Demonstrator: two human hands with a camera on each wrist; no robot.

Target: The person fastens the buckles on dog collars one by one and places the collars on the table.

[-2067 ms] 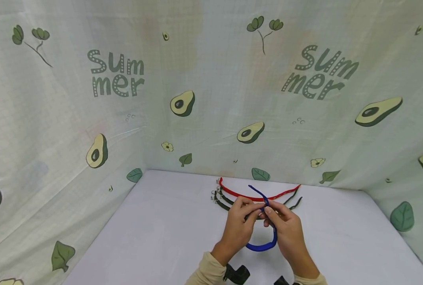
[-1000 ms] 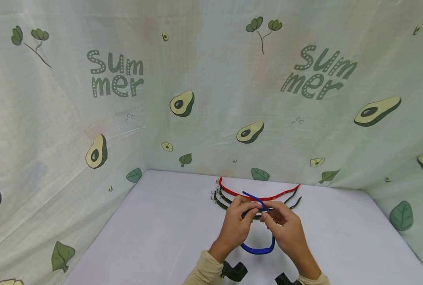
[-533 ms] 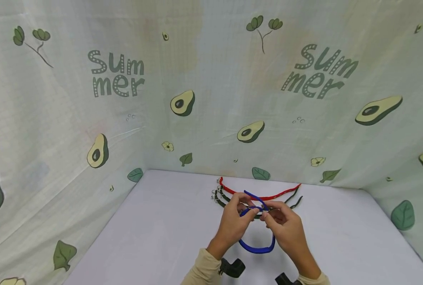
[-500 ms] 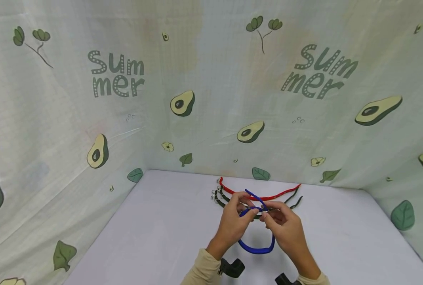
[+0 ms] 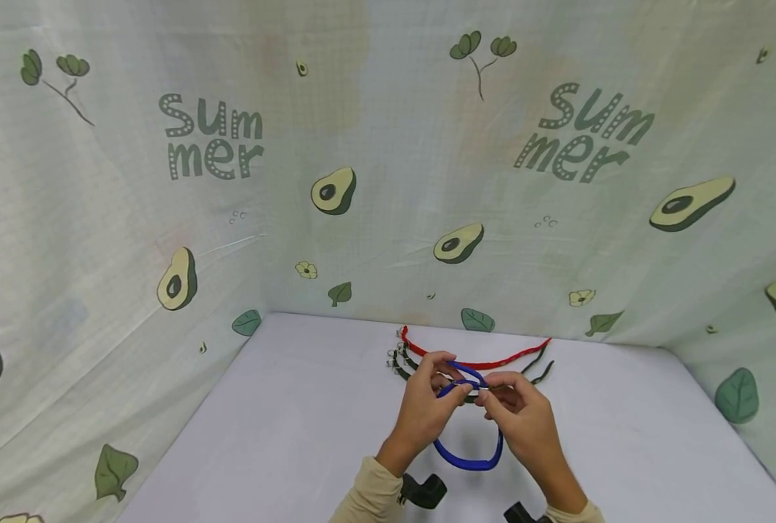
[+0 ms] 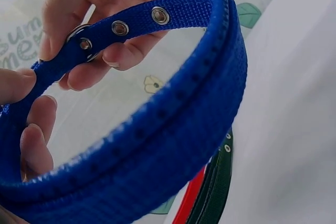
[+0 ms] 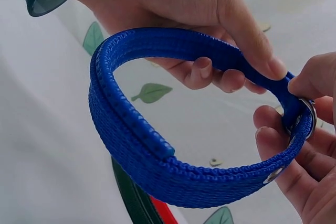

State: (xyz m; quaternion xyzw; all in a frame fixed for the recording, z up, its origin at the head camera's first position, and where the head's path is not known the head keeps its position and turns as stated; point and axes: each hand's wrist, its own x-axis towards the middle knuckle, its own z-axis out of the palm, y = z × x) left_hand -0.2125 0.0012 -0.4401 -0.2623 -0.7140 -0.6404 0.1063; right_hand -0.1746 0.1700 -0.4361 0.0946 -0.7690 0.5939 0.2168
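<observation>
Both hands hold a blue webbing collar (image 5: 469, 465) above the table, its loop hanging below the fingers. The left hand (image 5: 421, 407) pinches the strap between thumb and fingers, its index finger by the strap's upper end. The right hand (image 5: 525, 418) pinches the collar close beside the left fingertips, at the metal buckle (image 7: 312, 119). Metal-rimmed eyelets (image 6: 160, 16) run along the strap in the left wrist view. In the right wrist view the collar (image 7: 107, 103) forms a near-closed loop with a padded inner band. Fingers partly hide the buckle.
Behind the hands a red collar (image 5: 512, 359) lies curved on the white table (image 5: 283, 428). Dark green collars (image 5: 543, 372) lie in front of it, metal fittings at their left ends. A printed cloth (image 5: 388, 145) hangs along the back and sides.
The blue strap's free end, which stuck up beyond the fingers, now bends left to the left index finger. The hanging loop has shifted slightly left and down; the left hand moved slightly left.
</observation>
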